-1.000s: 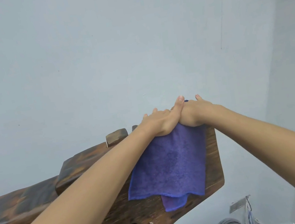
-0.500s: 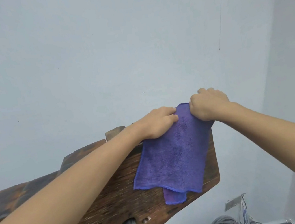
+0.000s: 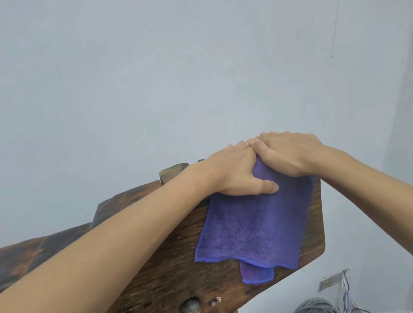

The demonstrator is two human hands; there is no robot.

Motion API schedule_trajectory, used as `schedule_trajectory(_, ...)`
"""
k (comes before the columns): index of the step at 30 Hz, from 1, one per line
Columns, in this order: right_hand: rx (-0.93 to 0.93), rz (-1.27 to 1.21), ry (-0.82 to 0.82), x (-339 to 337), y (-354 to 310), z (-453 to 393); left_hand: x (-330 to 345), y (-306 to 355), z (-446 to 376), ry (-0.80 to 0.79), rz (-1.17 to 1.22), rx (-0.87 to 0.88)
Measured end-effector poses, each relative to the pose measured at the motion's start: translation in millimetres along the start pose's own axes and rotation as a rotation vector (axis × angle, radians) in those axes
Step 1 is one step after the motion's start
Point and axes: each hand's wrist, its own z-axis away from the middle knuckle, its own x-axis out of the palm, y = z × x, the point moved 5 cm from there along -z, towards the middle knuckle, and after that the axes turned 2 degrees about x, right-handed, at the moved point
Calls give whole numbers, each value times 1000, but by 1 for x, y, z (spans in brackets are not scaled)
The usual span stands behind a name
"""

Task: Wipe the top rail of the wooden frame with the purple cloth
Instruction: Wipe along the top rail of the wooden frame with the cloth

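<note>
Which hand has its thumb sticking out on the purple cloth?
The left hand: its thumb lies flat across the purple cloth. The right hand rests beside it, no thumb showing.

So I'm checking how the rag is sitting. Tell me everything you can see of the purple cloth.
The purple terry cloth is soft and fuzzy with stitched blue edges. It drapes over the top of the dark wooden frame near its right end and hangs down the near face, a second layer peeking out below. The left hand and right hand lie side by side on its upper part.
</note>
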Motion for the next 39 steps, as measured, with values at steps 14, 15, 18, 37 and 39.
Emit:
schedule_trajectory(14, -79, -8, -86, 8, -81, 4, -9, -38, 65, -49, 21, -41)
schedule_trajectory(15, -89, -12, -91, 9, -89, 5, -9, -42, 72, -38, 33, -39)
schedule_trajectory(18, -102, -18, -86, 11, -112, 8, -10, -55, 91, 7, 77, -34)
schedule_trajectory(37, -358, -79, -206, 33, -259, 31, -9, -120, 238, 77, 59, -280)
schedule_trajectory(39, -373, -77, -209, 32, -277, 39, -4, -121, 256, 95, 39, -305)
